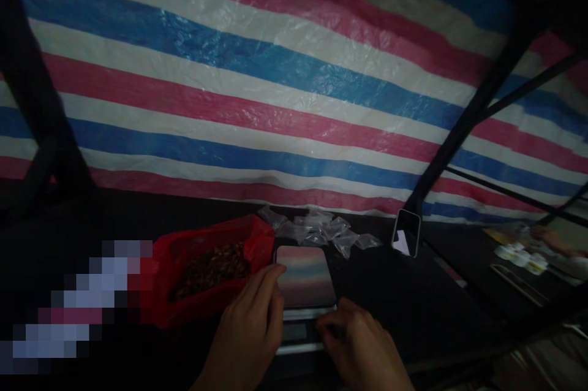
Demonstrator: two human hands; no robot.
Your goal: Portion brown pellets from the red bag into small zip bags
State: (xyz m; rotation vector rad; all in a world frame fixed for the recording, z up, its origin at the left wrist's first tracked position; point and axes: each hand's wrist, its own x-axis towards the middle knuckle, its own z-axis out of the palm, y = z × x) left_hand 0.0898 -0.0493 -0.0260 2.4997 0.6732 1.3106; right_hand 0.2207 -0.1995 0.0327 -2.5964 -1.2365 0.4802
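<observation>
A small digital scale with a shiny plate that mirrors the stripes lies on the dark table in front of me. My left hand is closed along its left edge, fingers together at the plate's side. At the scale's front right corner, my right hand has its fingers curled in, with thumb and forefinger at the edge. Between the hands shows a dim display panel, too dark to read. To the left stands a red plastic bag, open at the top, holding many small brown pieces.
Clear little plastic bags lie behind the scale. A phone leans upright against a dark metal post. Striped sheeting hangs behind the table. At far right, another person's hand is near white-and-yellow items.
</observation>
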